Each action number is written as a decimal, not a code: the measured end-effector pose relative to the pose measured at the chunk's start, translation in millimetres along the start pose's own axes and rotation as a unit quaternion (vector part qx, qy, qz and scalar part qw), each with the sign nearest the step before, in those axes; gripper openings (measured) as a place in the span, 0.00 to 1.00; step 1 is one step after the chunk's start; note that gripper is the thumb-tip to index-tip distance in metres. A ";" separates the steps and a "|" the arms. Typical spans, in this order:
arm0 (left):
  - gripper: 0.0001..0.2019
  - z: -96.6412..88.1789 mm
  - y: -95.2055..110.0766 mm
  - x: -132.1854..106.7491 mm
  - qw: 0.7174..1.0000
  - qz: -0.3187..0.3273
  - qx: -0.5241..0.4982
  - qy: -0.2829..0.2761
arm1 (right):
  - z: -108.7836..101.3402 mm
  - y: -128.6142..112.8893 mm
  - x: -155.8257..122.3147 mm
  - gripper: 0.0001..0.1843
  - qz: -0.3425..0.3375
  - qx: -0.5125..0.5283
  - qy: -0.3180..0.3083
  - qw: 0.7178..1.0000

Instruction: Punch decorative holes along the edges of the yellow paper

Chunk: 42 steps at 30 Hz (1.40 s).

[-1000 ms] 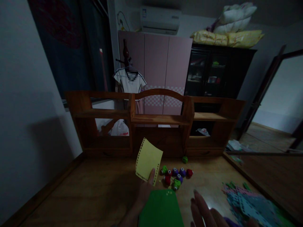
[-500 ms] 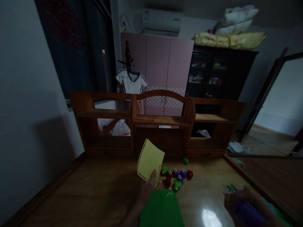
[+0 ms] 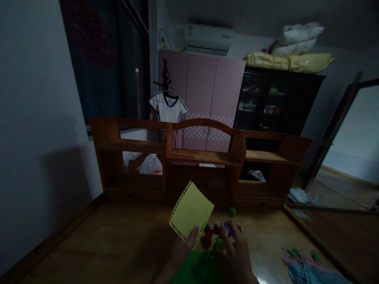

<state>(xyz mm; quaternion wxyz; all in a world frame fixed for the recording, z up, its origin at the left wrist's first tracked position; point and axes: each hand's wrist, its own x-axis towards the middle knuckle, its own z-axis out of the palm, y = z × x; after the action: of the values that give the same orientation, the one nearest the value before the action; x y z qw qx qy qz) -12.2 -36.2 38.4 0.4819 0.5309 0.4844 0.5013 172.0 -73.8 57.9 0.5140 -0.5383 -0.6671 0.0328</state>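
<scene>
My left hand [image 3: 188,244] grips a yellow sheet of paper [image 3: 192,211] at its lower right corner, thumb on top. A row of small holes runs along the paper's left, lower and right edges. To the right, my right hand [image 3: 239,254] reaches into a cluster of small craft punches, its fingertips around a purple craft punch [image 3: 227,228]. How firmly they hold it is unclear. Close by sit a red punch [image 3: 208,237] and a green punch [image 3: 219,244]. Below both hands lies a green sheet [image 3: 197,268], partly covered by the arms.
A small green item [image 3: 231,212] sits behind the cluster. Pink, teal and green pieces [image 3: 308,264] lie at the right on the wooden surface [image 3: 118,236]. A wooden shelf unit [image 3: 204,157] borders the far edge, with a raised rim [image 3: 299,227] along the right.
My right hand has swung left from the coloured pieces to the punches; the blurred purple thing in it earlier no longer shows at the right. The yellow paper stays in my left hand.
</scene>
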 end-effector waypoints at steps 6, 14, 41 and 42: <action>0.24 0.8 1.3 3.2 1.000 -0.017 0.008 -0.025 | 6.7 24.8 11.0 0.19 0.180 0.192 0.024 0.964; 0.27 1.1 2.8 3.4 0.998 -0.007 -0.049 -0.050 | 8.1 14.1 11.8 0.15 0.181 0.312 -0.045 0.931; 0.20 -8.7 -30.6 22.8 0.997 0.031 -0.061 0.024 | 10.3 2.5 -1.1 0.14 0.163 0.152 -0.037 0.974; 0.21 -8.9 -29.4 22.0 0.997 0.028 -0.058 0.031 | 9.3 1.5 -1.0 0.14 0.157 0.148 -0.037 0.976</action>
<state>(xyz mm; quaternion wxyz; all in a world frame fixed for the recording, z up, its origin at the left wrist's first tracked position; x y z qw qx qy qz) -21.4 -12.1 10.9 0.4825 0.4998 0.4539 0.5580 166.2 -69.1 52.0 0.5518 -0.5527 -0.5800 0.2317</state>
